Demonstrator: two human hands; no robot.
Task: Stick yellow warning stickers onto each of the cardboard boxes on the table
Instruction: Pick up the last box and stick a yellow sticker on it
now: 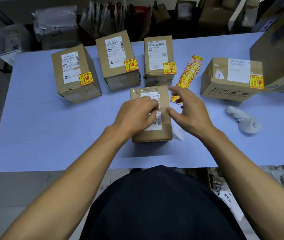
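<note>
At frame centre, the left hand rests on the unstickered box; the right hand, fingers spread wide and empty, should peel a sticker from the strip cleanly.

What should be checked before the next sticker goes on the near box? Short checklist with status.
1. Near box unlabelled: ok, no yellow sticker visible on it.
2. Left hand steadying near box: ok, rests on top.
3. Right hand free: ok, fingers spread, holding nothing.
4. Sticker strip reachable: ok, just beyond the right hand.
5. Other four boxes stickered: ok, e.g. left box sticker.
6. Space for sticker under the left hand: cannot tell.
</note>
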